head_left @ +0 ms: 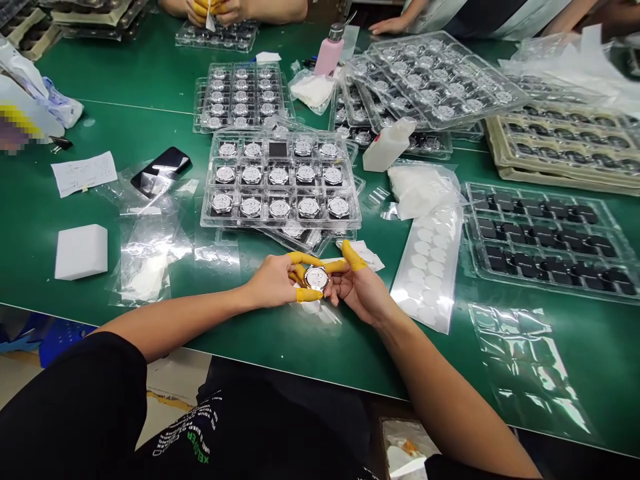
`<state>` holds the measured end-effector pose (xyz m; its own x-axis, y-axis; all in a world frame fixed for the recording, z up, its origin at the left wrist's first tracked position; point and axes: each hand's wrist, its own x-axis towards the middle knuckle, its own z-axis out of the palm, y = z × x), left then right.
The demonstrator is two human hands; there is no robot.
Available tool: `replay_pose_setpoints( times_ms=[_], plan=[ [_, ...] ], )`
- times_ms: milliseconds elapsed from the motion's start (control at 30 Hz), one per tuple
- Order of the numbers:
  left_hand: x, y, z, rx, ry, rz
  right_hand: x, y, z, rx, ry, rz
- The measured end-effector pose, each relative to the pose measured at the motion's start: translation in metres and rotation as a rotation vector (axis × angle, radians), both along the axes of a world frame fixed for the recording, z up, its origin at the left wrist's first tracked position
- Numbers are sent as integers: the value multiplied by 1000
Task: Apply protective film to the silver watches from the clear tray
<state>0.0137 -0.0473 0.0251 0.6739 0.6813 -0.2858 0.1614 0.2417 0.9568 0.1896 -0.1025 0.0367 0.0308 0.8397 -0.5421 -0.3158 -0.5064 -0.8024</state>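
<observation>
My left hand (280, 280), with yellow finger cots, is closed around the edge of a round watch head (316, 277), its white-covered back facing up. On its right side, my right hand (357, 283) touches the watch head with its fingers; the thumb stands raised and apart. Just beyond my hands, a clear plastic tray (281, 221) holds rows of similar watch heads. One back-row compartment shows only a black square (278, 149). Below my hands lie small clear film scraps (323, 312). To the right lies a sheet of round white stickers (425, 267).
Stacked watch trays (440, 80) fill the back right. A tray of black pieces (550, 233) lies right, near a white bottle (387, 145). At left are a phone (163, 170), a white block (81, 252) and plastic bags (150, 247). Co-workers' hands (217, 10) appear across the table.
</observation>
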Motion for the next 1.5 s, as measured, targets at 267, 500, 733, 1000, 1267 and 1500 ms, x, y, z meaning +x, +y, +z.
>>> replay_pose_setpoints(
  times_ms=[267, 500, 733, 1000, 1267, 1500],
  plan=[
    [-2, 1, -4, 62, 6, 8, 8, -8, -5, 93, -69, 65],
    [-3, -1, -6, 156, 51, -8, -6, -7, -9, 100, -177, -37],
    [-3, -1, -4, 129, 43, 3, 0, -7, -8, 139, -111, 16],
    [-3, -2, -4, 151, 66, 16, -1, -7, -9, 152, -163, 51],
    [-2, 0, -1, 57, 66, 45, 6, -3, -9, 148, -19, 74],
    [-2, 3, 2, 25, 78, 49, 20, 1, -12, 145, -50, 182]
  ],
)
